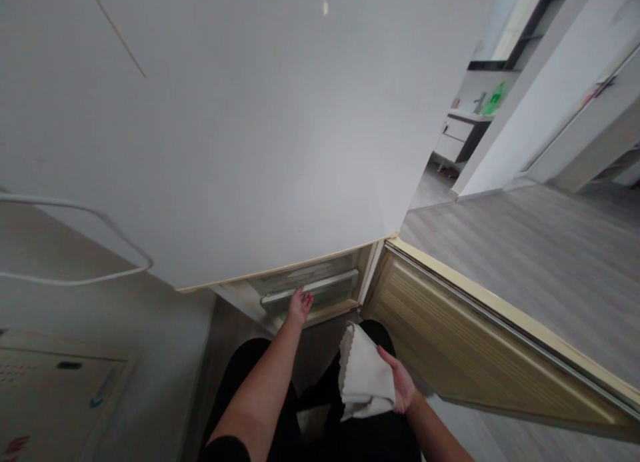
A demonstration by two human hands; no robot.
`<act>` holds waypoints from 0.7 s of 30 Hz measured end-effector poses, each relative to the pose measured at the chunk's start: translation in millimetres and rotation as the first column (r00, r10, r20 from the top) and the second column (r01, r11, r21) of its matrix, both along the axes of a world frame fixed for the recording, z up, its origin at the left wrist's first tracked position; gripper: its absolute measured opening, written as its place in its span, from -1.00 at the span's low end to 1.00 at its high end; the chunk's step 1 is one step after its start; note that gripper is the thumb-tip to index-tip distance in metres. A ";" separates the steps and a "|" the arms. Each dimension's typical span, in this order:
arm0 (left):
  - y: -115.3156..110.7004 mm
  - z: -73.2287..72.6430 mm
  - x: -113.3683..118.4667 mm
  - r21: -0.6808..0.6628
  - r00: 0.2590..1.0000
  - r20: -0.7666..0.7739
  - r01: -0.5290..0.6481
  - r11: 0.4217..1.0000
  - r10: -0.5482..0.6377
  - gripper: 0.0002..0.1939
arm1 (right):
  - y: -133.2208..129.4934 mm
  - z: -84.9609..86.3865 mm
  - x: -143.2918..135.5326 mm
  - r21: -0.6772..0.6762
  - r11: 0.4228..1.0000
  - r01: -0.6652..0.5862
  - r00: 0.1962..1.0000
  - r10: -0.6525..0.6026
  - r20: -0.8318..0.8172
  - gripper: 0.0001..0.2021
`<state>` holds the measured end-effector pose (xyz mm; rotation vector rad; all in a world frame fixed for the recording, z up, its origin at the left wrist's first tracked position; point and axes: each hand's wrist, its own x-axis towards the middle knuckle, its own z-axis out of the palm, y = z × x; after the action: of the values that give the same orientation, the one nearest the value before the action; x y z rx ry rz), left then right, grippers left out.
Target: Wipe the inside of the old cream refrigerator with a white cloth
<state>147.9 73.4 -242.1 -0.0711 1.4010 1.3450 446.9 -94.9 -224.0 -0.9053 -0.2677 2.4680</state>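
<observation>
White panel (280, 135) nearest | left hand (300, 305) loosely open by shelf (336, 281) | right hand (401, 384) grips cloth (366, 375) | slack edge could snag door (470, 342)

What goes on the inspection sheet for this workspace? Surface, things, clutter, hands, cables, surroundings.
Surface: grey plank-look floor.
Things: pale cloth, scalloped edge, bunched; drawer with pale front edge; ribbed door, open.
Clutter: green bottle on the far counter.
Left hand: fingers loosely curled at the drawer's front edge; contact unclear.
Right hand: gripping the cloth.
Cables: white cable looping at picture left.
Surroundings: large white panel above the drawer.
</observation>
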 end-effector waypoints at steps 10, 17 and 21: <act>-110.7 -26.5 39.5 -0.163 0.994 0.100 -0.032 0.986 0.048 -0.67 | -16.6 6.4 18.6 0.001 1.000 -0.027 0.994 0.027 -0.102 -0.35; -136.7 -25.5 39.8 -0.229 0.989 0.145 -0.001 0.973 0.035 -0.67 | -18.4 0.8 13.7 0.018 0.999 -0.029 0.970 0.032 -0.242 -0.35; -134.4 -25.9 38.0 -0.211 0.991 0.132 -0.003 0.978 0.031 -0.67 | -21.8 4.0 18.7 -0.004 1.000 -0.015 0.970 0.014 -0.244 -0.37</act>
<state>185.9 -61.0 -268.1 -0.3099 1.4254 1.1796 465.6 -116.8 -220.0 -0.5944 -0.1818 2.5628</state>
